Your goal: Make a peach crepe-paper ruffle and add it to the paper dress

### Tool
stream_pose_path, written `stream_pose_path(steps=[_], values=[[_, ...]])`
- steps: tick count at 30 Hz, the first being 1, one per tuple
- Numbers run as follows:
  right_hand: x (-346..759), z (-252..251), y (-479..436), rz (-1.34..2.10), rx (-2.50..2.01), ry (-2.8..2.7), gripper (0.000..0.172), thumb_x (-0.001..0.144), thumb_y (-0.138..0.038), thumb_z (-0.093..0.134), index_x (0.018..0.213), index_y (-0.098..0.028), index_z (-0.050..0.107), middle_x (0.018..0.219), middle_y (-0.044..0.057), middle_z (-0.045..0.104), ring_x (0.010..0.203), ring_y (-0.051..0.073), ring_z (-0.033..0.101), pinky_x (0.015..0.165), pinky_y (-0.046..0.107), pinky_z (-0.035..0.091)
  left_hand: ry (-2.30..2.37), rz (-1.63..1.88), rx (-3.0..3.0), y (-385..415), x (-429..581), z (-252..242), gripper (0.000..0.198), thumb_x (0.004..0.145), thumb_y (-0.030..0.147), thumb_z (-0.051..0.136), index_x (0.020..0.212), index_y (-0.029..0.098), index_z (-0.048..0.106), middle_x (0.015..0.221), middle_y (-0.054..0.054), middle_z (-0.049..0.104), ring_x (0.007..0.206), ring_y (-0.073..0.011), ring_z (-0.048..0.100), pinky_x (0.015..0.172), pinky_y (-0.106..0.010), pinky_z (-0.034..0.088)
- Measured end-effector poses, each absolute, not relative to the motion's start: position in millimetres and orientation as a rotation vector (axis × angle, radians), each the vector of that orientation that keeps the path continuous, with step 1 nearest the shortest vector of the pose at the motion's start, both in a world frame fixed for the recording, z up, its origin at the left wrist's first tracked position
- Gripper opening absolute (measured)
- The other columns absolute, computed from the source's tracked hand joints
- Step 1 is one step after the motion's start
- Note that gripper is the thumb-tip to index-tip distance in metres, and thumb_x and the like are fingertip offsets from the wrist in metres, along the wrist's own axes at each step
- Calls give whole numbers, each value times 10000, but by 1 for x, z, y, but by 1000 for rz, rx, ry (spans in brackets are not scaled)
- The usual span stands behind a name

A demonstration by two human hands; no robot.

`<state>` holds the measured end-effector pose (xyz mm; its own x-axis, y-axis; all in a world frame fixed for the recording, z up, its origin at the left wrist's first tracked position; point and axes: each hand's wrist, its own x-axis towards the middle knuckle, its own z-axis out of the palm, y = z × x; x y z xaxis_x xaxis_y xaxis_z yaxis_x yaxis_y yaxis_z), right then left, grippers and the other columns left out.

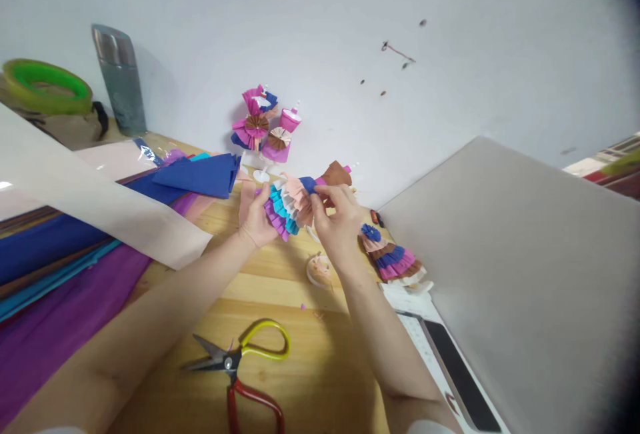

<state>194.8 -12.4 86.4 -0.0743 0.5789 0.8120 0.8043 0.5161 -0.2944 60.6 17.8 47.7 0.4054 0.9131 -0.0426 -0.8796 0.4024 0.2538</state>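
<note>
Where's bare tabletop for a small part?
Pale wooden tabletop shows bare between yellow-and-red-handled metal scissors and right forearm, and between scissors and left forearm. Crowded: left, layered coloured paper sheets; right, tiered multicoloured paper ruffles.

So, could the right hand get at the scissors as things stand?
Probably yes: nothing visible covers the scissors on the table, though the right hand is busy at the ruffled piece and would likely leave it first.

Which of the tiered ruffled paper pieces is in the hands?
The turquoise-tiered piece, held by the left hand and right hand; the blue-flowered piece, without turquoise, rests unheld at the right.
</note>
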Motion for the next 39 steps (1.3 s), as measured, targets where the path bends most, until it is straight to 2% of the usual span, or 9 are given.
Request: stream_pose_path(steps=[6,10,14,19,23,26,29,35,39], values=[[188,88,4,-425,-1571,-1861,201,869,-212,547,782,-173,725,783,72,661,735,209,600,636,311,393,137,1134,226,18,63,41,484,1022,397,367,1243,61,636,1082,-149,759,1173,-251,655,1091,-366,443],[185,91,2,-428,-1699,-1874,184,860,-229,565,804,-168,730,824,87,688,738,221,608,615,313,370,104,1176,215,20,64,37,413,1029,342,372,1269,127,630,1047,-91,773,1171,-214,659,1098,-329,435],[180,94,-2,-429,-1718,-1884,207,880,-243,546,860,-162,735,855,102,694,758,232,615,639,320,394,129,1141,226,21,65,34,429,1024,366,382,1280,122,625,1050,-100,773,1117,-234,688,1054,-352,476],[178,117,6,-479,-1700,-2013,310,924,-175,442,1002,-154,742,991,140,712,869,252,647,735,335,442,120,1101,253,22,66,30,421,1012,342,405,1307,125,612,1115,-121,755,1134,-252,679,1051,-372,478],[177,150,25,-272,-1778,-2307,309,880,-120,452,864,-153,759,883,126,745,827,237,668,721,311,452,130,1019,295,24,65,26,443,1023,361,357,1284,117,618,988,-113,776,1049,-252,715,1047,-394,482],[172,171,37,81,-1906,-2513,240,793,-72,516,742,-151,737,706,78,717,612,170,612,590,265,428,164,965,340,24,63,26,479,1034,360,305,1238,81,637,859,-116,774,875,-243,751,942,-376,541],[169,183,41,375,-1963,-2589,219,753,-33,533,716,-143,719,624,34,672,503,113,531,513,228,399,194,941,353,24,61,28,491,1034,369,303,1243,73,634,883,-128,775,792,-234,754,849,-353,570],[178,186,40,525,-1799,-2496,195,716,-11,587,773,-124,735,698,32,704,563,102,550,537,208,437,198,968,318,25,62,27,481,1031,359,322,1301,76,603,965,-138,776,980,-244,737,949,-359,539],[183,181,39,466,-1731,-2501,145,715,-46,648,781,-129,746,712,42,716,637,133,608,580,223,463,183,963,314,26,63,24,490,1025,375,334,1279,65,617,1042,-162,763,1067,-256,711,1024,-384,502]])
